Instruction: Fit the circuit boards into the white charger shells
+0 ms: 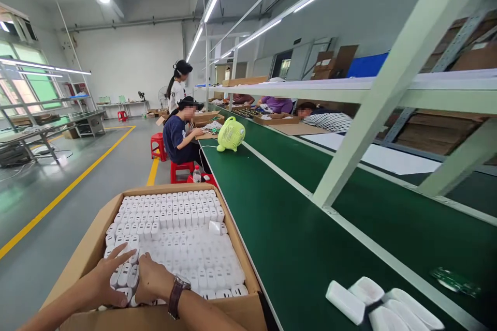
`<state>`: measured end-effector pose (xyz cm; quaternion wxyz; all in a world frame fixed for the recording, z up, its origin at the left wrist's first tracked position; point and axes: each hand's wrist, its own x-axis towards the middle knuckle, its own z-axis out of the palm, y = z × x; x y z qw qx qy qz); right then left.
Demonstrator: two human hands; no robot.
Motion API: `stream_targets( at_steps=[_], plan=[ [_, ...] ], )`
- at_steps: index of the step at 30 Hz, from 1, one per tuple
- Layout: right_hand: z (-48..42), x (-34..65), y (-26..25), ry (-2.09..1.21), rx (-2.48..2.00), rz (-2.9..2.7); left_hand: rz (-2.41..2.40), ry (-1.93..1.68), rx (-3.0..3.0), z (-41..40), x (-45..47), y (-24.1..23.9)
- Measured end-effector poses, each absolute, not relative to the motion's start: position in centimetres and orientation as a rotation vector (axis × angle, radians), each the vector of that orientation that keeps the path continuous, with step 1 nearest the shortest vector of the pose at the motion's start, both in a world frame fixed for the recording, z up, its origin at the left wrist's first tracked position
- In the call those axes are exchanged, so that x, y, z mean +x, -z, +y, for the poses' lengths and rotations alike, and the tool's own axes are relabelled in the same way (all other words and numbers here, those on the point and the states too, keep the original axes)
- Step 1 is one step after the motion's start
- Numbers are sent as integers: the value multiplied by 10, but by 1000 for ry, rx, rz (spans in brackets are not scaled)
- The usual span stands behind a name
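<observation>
A cardboard box (83, 248) stands at my left, packed with rows of small white plastic charger shells (182, 232). Both my hands are down in its near left corner. My left hand (108, 282) curls its fingers round a small bunch of the shells (125, 275) from the left. My right hand (152, 279), with a watch on its wrist, presses closed against the same bunch from the right. One loose shell (214, 227) lies tilted on top of the rows near the box's right wall.
A green conveyor belt (279, 227) runs along the right. Several white shells (367, 300) and a green circuit board (454, 280) lie on it close by, a green fan (231, 134) farther off. A slanted white frame post (361, 129) crosses above. Co-workers (178, 137) sit on red stools ahead.
</observation>
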<state>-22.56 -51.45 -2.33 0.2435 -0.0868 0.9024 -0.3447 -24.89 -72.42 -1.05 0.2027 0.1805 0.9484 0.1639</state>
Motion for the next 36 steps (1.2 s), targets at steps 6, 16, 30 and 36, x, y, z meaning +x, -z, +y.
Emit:
stream_targets(
  at_steps=[6, 16, 30, 36],
  plan=[
    [-483, -212, 21, 1008, -146, 2494, 2636, -440, 647, -680, -252, -3],
    [-485, -206, 38, 1037, -134, 2459, 2579, -436, 821, -719, -276, -30],
    [-504, -241, 51, 1036, -62, 2392, 2329, -566, 345, -728, -250, -30],
    [-502, -247, 58, 1017, -155, 2353, 2425, -456, 382, -705, -260, -11]
  ],
)
